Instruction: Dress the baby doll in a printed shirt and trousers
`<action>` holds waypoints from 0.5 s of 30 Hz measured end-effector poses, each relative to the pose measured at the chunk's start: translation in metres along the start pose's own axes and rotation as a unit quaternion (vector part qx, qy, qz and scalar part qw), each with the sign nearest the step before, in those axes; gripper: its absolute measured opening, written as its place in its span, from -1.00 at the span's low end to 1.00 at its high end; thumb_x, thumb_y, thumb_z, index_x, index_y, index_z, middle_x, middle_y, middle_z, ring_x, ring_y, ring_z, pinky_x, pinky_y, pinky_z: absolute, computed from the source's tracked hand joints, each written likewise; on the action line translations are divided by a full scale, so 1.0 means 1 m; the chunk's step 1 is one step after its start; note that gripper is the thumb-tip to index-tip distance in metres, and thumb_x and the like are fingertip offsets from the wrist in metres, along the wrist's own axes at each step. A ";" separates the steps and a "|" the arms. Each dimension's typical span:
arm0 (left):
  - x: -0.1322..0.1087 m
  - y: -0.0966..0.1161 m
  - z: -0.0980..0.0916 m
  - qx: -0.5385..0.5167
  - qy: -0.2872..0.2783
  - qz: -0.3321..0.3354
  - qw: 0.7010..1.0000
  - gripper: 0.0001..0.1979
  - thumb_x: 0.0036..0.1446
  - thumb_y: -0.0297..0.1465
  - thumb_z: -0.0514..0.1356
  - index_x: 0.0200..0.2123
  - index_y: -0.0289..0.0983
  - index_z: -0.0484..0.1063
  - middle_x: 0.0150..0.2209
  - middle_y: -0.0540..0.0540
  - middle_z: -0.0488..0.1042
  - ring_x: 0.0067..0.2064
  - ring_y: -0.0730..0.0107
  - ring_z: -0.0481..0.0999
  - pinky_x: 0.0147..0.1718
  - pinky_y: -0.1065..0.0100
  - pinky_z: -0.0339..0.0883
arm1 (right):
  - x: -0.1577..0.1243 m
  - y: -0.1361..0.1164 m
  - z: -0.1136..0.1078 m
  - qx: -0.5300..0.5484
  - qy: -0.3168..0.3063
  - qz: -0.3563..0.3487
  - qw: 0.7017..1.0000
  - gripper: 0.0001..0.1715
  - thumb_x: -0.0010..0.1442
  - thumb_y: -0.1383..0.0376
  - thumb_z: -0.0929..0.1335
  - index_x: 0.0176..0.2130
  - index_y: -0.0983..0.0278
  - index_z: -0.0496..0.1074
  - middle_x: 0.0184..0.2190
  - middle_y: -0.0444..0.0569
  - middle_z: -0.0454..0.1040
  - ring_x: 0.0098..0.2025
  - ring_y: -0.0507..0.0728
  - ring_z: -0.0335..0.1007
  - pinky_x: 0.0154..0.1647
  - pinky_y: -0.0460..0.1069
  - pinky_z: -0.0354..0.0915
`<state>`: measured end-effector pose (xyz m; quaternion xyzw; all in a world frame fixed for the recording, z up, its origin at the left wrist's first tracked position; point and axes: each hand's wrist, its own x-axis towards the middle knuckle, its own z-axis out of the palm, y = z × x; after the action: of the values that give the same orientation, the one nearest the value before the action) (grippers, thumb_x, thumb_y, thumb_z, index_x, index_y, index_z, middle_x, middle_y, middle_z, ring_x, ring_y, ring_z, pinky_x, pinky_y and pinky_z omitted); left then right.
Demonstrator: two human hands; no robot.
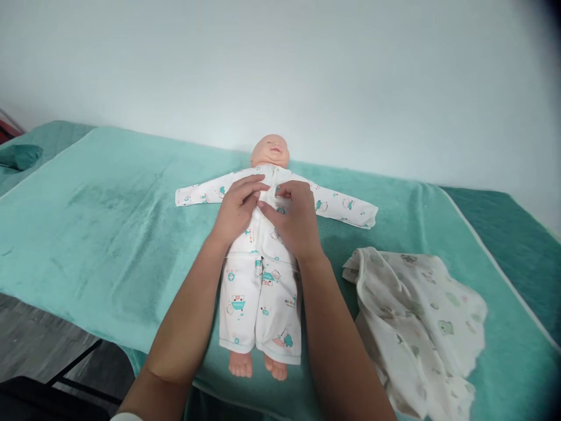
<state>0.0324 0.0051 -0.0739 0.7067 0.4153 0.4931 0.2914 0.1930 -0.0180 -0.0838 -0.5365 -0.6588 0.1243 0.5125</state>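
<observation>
A baby doll (270, 151) lies on its back with its head toward the wall and its bare feet toward me. It wears a white printed long-sleeved top (344, 206) and matching white trousers (238, 292). Both sleeves stretch out sideways, and no doll hands show at the cuffs. On the left of the top's front seam rests my left hand (239, 207), its fingers extended across the chest. My right hand (298, 216) touches the other side, fingers curled and thumb apart from them. The fabric between my hands is partly hidden.
A crumpled white printed cloth (421, 327) lies at the right of the doll. Teal fabric (114, 216) covers the table, which stands against a pale wall (280, 70). A dark object (44, 400) is at the lower left, over the grey floor (39, 333).
</observation>
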 end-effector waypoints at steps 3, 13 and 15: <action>0.000 0.002 0.000 0.008 -0.002 0.002 1.000 -0.71 0.35 -0.48 0.12 -0.08 -0.15 0.64 0.24 -0.07 0.57 0.33 0.30 0.46 0.43 0.06 0.26 | 0.004 -0.005 0.001 -0.040 -0.001 0.006 0.999 -0.76 0.18 0.22 0.45 -0.26 0.20 0.30 -0.16 -0.01 0.41 -0.06 0.22 0.34 0.10 0.17 0.31; -0.001 0.004 0.000 0.035 -0.009 0.015 0.999 -0.67 0.37 -0.48 0.09 -0.04 -0.14 0.65 0.25 -0.07 0.56 0.33 0.32 0.46 0.43 0.08 0.26 | 0.005 -0.009 0.001 0.032 0.019 0.000 0.999 -0.93 0.24 0.30 0.36 -0.33 0.21 0.41 -0.11 0.01 0.53 0.02 0.19 0.46 0.16 0.16 0.36; 0.000 0.004 0.000 0.046 -0.012 0.018 0.999 -0.67 0.37 -0.48 0.09 -0.04 -0.14 0.65 0.25 -0.07 0.56 0.33 0.31 0.46 0.43 0.07 0.26 | 0.004 -0.008 0.000 0.052 0.023 0.006 0.998 -0.92 0.24 0.29 0.37 -0.33 0.21 0.42 -0.09 0.01 0.54 0.05 0.18 0.47 0.20 0.17 0.35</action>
<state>0.0336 0.0031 -0.0708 0.7328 0.4208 0.4702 0.2545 0.1894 -0.0178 -0.0759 -0.5157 -0.6365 0.1490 0.5538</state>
